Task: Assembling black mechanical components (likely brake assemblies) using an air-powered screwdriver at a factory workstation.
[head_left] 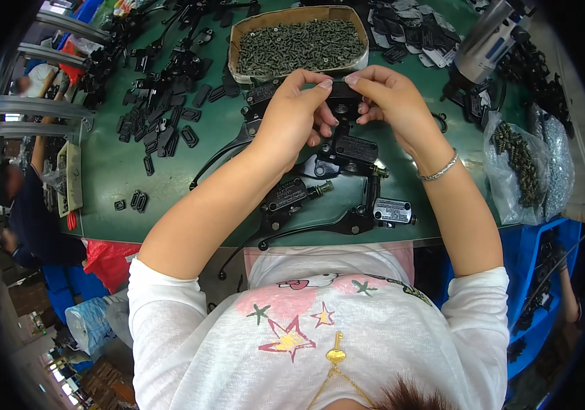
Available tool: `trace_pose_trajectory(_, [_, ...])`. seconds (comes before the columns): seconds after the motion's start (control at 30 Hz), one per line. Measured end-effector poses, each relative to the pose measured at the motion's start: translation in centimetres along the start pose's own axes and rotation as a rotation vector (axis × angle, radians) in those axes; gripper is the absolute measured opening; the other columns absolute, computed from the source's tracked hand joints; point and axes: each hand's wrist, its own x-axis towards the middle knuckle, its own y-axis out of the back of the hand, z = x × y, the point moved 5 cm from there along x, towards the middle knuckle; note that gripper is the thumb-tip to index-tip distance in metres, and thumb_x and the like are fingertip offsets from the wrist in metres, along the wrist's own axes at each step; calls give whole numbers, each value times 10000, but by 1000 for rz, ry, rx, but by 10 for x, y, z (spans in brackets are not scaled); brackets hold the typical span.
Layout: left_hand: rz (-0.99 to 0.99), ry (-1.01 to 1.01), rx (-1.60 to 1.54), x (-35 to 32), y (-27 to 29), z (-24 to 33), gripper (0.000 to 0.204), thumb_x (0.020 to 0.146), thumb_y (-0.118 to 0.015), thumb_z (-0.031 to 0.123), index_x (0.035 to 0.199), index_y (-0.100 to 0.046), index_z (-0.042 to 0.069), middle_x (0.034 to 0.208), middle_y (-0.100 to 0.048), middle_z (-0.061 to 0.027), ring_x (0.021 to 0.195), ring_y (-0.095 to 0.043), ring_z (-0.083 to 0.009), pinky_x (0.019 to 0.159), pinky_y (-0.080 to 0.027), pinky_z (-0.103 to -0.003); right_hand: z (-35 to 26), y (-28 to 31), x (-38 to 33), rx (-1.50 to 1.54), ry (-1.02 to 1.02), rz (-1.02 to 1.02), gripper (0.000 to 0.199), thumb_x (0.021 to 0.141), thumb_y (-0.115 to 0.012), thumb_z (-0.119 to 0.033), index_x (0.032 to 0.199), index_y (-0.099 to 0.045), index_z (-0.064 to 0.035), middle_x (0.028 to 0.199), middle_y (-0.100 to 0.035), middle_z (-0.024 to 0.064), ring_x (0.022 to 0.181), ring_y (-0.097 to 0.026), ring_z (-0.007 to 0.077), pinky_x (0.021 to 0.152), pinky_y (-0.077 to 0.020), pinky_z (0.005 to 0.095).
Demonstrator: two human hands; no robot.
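the person at the green tabletop [101, 167] has both hands up close together, the left hand [298, 113] and the right hand [398, 102] at either side of a black part [345, 96]. on each hand the thumb and forefinger draw together, seeming to pinch that part between the two hands, while the other fingers curl loosely below; what lies behind the knuckles i can't see. just beneath the fingers, toward the person's body, sits a black lever assembly [357, 149], with a second lever assembly [289, 195] lower to the left and a third lever assembly [393, 210] lower to the right. right beyond the fingers stands an open box [241, 76] full of small screws [299, 46]. black oblong pieces [162, 126] lie scattered left of them, and a silvery power tool [487, 44] is up to their right, with a clear bag [516, 164] of metal bits farther right.
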Motion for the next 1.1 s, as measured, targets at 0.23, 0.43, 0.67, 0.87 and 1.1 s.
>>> trace_pose_trajectory(0.23, [14, 28, 38, 0, -1, 3, 250, 1010, -546, 254, 1177, -514, 71, 693, -566, -37, 557, -511, -116, 463, -332, -220, 0, 1, 3, 11, 15, 2, 178, 942, -662, -240, 964, -666, -64, 752, -561, -31, 651, -539, 52, 557, -500, 214])
trace_pose_trajectory(0.43, [101, -30, 280, -7, 4, 14, 270, 1009, -566, 271, 1172, -510, 63, 641, -549, 10, 536, -492, -106, 478, -338, -220, -20, 12, 24, -201, -110, -135, 173, 951, -651, -248, 977, -672, -78, 756, -555, -36, 642, -518, 33, 541, -481, 210])
trace_pose_trajectory(0.67, [201, -573, 1048, 24, 14, 80, 230, 923, -652, 221, 1037, -613, 24, 773, -690, -108, 711, -666, -274, 650, -515, -391, -47, -3, 91, -1284, 1289, 104, 276, 886, -700, -267, 1088, -682, -80, 771, -646, 55, 727, -652, 258, 693, -536, 383])
trace_pose_trajectory(0.87, [56, -430, 1611, 113, 29, 52, 224, 849, -721, 249, 1035, -708, 126, 1018, -712, -126, 1002, -672, -329, 840, -546, -442, -36, -16, 127, -1434, 757, -27, 282, 857, -714, -286, 1059, -713, -89, 859, -689, 96, 822, -665, 320, 772, -532, 424])
trace_pose_trajectory(1.1, [99, -474, 1589, 107, 28, 56, 153, 821, -754, 243, 908, -731, 119, 948, -713, -107, 882, -676, -299, 786, -525, -401, -47, 4, 122, -1196, 693, 117, 208, 915, -654, -248, 1028, -747, -100, 782, -672, 90, 771, -669, 260, 696, -518, 361])
